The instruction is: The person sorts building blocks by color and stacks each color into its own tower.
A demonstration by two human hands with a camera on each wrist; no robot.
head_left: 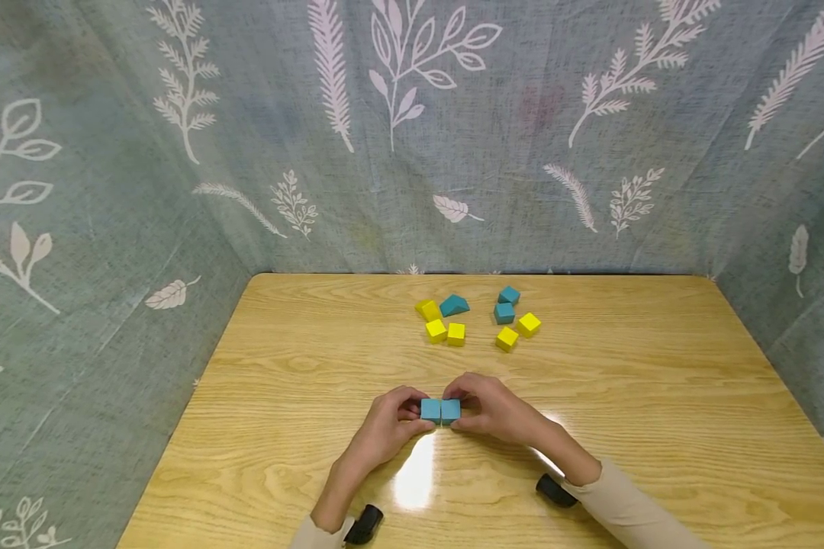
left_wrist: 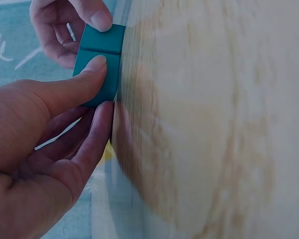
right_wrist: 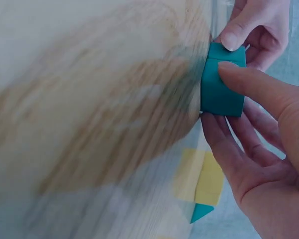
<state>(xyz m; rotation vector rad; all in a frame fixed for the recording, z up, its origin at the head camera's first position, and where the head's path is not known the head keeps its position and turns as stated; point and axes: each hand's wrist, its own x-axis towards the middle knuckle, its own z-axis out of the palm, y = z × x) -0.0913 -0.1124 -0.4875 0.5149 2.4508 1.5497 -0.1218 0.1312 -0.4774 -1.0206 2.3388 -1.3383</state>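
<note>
Two blue cubes sit side by side on the wooden table, their facing sides touching or almost so. My left hand [head_left: 384, 425] pinches the left blue cube [head_left: 430, 409] between thumb and fingers. The right blue cube [head_left: 451, 409] is pinched the same way by my right hand [head_left: 497, 412]. In the left wrist view, the left hand's thumb lies on the near side of its blue cube [left_wrist: 109, 82]. The right wrist view has the right thumb pressed on the near face of the other blue cube [right_wrist: 222, 97]. Both cubes' outer ends are partly covered by fingers.
Farther back on the wooden table [head_left: 281, 351] lie several yellow cubes [head_left: 456, 334], a yellow wedge-like block [head_left: 427, 309] and a blue triangular block [head_left: 455, 306]. Two more blue blocks [head_left: 504, 313] lie to their right. A patterned grey-blue cloth [head_left: 364, 206] hangs behind the table.
</note>
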